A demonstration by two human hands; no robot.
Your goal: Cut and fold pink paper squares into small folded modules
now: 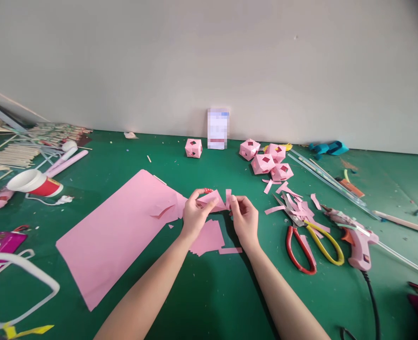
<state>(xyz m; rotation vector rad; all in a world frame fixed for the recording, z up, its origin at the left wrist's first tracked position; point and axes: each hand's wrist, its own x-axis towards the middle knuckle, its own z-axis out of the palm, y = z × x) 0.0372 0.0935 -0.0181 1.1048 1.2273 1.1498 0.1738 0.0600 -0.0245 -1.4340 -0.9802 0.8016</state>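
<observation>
My left hand (196,215) pinches a folded piece of pink paper (219,203) between thumb and fingers. Close beside it, my right hand (245,219) grips a narrow pink paper strip (228,196) that stands upright. The strip and the folded piece are side by side; whether they touch I cannot tell. Under my hands lie several small pink paper pieces (209,236) in a loose stack, with another strip (230,250) at their lower right. A large pink sheet (120,236) spreads out to the left, with a smaller cut piece on its right end.
Red-and-yellow-handled scissors (301,236) rest among paper scraps (306,210) at right, near a pink glue gun (359,241). Folded pink paper shapes (263,164) and a phone (218,128) stand by the wall. A paper cup (35,183) lies tipped at left, near wooden sticks (16,155).
</observation>
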